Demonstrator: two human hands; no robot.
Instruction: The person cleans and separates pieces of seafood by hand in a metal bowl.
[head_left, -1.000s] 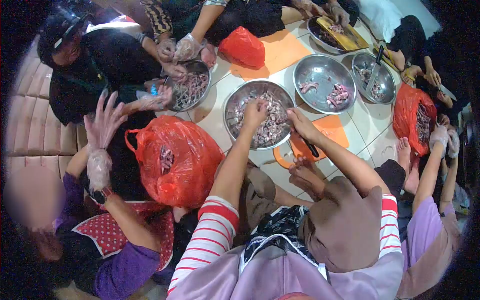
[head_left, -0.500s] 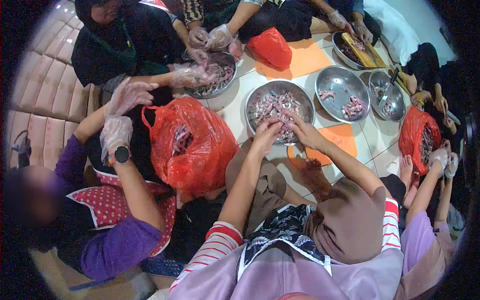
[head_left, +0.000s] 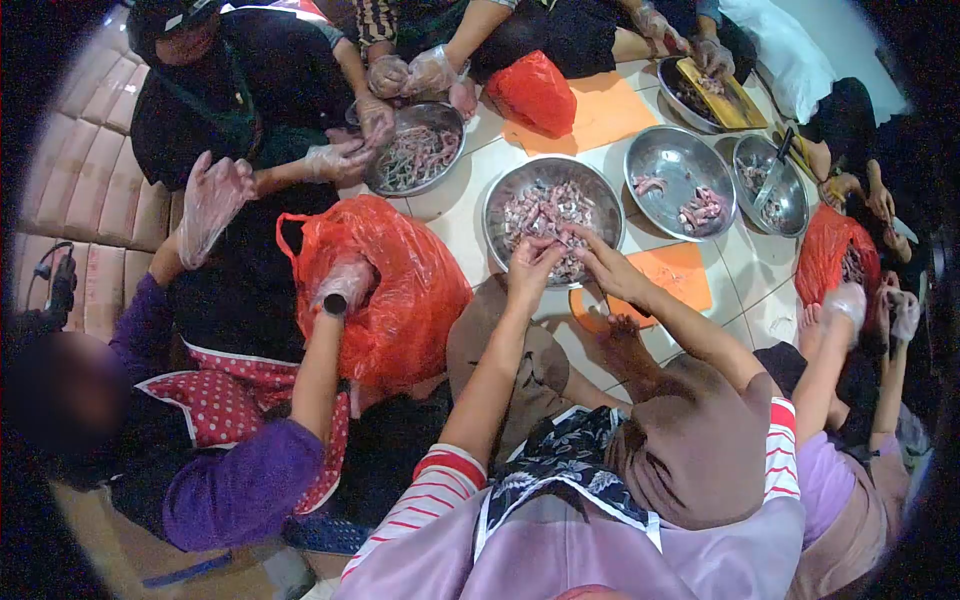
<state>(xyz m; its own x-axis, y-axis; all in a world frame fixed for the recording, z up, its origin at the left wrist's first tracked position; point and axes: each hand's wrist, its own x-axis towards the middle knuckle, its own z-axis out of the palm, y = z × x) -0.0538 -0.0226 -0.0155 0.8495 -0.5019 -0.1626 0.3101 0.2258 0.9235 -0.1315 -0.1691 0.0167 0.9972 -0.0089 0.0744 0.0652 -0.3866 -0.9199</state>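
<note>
Above the near rim of a metal bowl (head_left: 490, 222), my left hand (head_left: 531, 270) and my right hand (head_left: 606, 272) meet bare, fingertips pinched close together. Whatever is between the fingers is too small to make out. The bowl holds a heap of small pinkish-grey raw pieces (head_left: 552, 208), like cut fish or meat. Right of it stands a second metal bowl (head_left: 655, 160) with a few such pieces on its bottom. An orange board (head_left: 675, 283) lies on the floor under my right forearm.
On my left, a co-worker's gloved hand is inside a red plastic bag (head_left: 415, 300). Co-workers' gloved hands are near a bowl (head_left: 375, 178) and a yellow board (head_left: 722, 97). A knife (head_left: 772, 180) rests across another bowl (head_left: 795, 215). Another red bag (head_left: 820, 260) stands right.
The left co-worker's watch-wearing arm has gone down into the red bag, while the other gloved hand moved left. My hands stay over the bowl, still pinched.
</note>
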